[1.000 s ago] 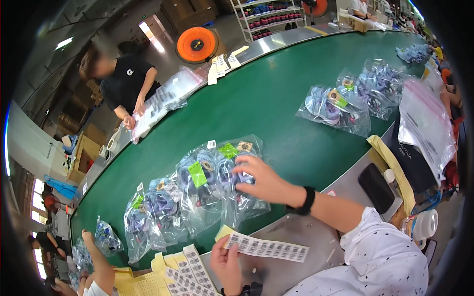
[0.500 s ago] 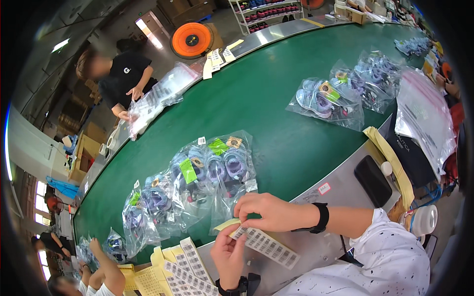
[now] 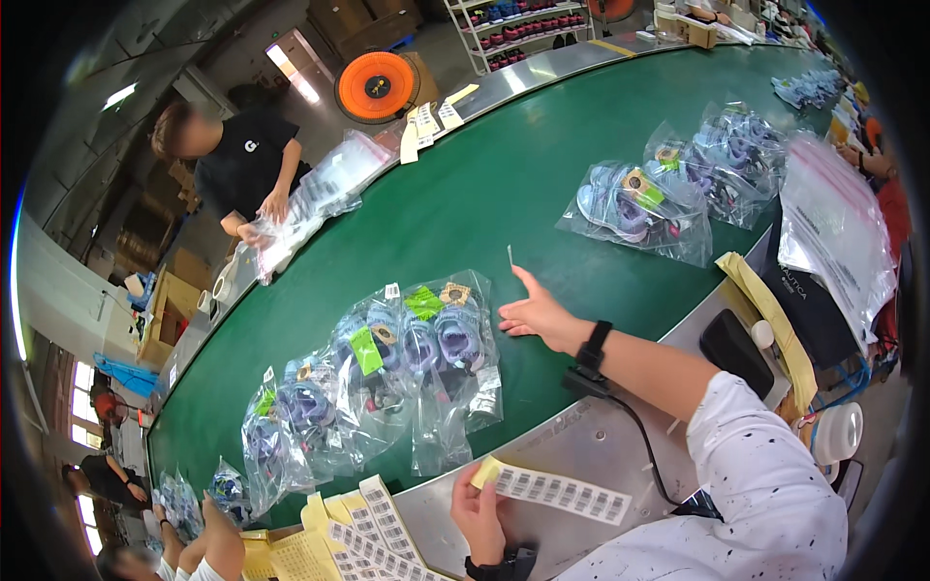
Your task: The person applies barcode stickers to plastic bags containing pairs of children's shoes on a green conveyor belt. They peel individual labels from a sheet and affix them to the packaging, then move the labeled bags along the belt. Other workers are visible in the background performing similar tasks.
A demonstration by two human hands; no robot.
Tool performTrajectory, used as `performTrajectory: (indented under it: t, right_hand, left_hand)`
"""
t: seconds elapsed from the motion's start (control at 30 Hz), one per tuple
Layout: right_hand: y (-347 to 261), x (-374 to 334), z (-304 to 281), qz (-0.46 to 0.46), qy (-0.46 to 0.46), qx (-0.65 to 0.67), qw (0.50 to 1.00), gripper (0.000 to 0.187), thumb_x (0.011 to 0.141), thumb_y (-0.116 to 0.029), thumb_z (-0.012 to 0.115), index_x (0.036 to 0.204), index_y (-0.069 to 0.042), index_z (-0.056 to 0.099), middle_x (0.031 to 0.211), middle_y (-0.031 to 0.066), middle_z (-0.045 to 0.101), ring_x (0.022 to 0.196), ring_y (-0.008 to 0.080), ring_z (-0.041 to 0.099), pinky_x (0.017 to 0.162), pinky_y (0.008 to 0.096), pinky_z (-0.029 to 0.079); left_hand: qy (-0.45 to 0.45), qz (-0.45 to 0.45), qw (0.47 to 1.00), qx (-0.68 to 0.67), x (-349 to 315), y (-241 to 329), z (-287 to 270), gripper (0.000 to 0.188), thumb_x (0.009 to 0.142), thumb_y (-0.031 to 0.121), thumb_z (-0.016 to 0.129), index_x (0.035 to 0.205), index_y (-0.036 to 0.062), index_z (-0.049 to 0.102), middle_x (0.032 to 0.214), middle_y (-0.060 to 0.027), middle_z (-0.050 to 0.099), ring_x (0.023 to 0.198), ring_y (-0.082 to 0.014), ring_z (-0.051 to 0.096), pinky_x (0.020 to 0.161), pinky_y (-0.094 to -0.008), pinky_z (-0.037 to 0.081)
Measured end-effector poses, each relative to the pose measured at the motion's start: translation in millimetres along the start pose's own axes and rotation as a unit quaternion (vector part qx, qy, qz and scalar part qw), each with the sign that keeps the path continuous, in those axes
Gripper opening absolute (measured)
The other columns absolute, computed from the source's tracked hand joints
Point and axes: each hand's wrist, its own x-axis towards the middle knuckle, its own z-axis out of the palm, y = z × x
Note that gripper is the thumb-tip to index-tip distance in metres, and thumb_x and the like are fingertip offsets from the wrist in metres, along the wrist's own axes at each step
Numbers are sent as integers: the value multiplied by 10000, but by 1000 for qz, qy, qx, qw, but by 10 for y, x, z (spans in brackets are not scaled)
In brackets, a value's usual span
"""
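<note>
My left hand [image 3: 479, 518] pinches the yellow-backed end of a strip of barcode labels [image 3: 567, 494] above the metal edge. Over the green belt, my right hand [image 3: 542, 318] is open, fingers stretched out. A small label [image 3: 511, 256] seems to stick to its raised index fingertip, seen nearly edge-on. Left of that hand lie clear bags [image 3: 441, 387] holding pairs of light blue and purple shoes [image 3: 457, 336] with green tags [image 3: 366, 350]. One bag carries a small white barcode label [image 3: 391, 290] near its top edge.
More label sheets [image 3: 363, 528] lie beside my left hand. Other bagged shoes [image 3: 630, 208] sit farther right on the green belt [image 3: 417, 232]. A black phone [image 3: 733, 349] and a stack of clear bags [image 3: 835, 232] are at right. A person [image 3: 247, 160] handles bags across the belt.
My right hand has left the label strip and moved up and forward over the belt, a small label at its fingertip. My left hand has shifted slightly right and down with the strip.
</note>
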Motion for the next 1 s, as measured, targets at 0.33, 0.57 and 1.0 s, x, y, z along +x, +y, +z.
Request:
performTrajectory:
  t: [0.33, 0.57, 1.0]
  right_hand:
    - [1, 893, 149, -105, 265, -39, 958, 826, 733, 103, 617, 1462, -143, 316, 881, 121, 617, 609, 155, 569, 481, 309, 440]
    - [-194, 793, 43, -136, 10, -155, 978, 887, 813, 103, 547, 1534, -220, 145, 1001, 146, 622, 573, 148, 581, 478, 269, 479]
    - [-489, 830, -54, -73, 30, -223, 972, 868, 760, 75, 658, 1491, -127, 236, 676, 56, 539, 511, 119, 474, 412, 274, 351]
  left_hand:
    - [-14, 43, 998, 42, 2, -132, 135, 345, 925, -31, 493, 1269, -44, 473, 1072, -144, 629, 927, -168, 641, 812, -265, 523]
    - [-21, 33, 999, 13, -20, -118, 151, 347, 910, -42, 526, 1255, -52, 484, 1080, -140, 634, 961, -166, 635, 854, -268, 500]
    - [-57, 31, 998, -5, -23, -123, 152, 400, 908, -55, 555, 1297, -55, 459, 1143, -164, 615, 1007, -169, 628, 855, -262, 492]
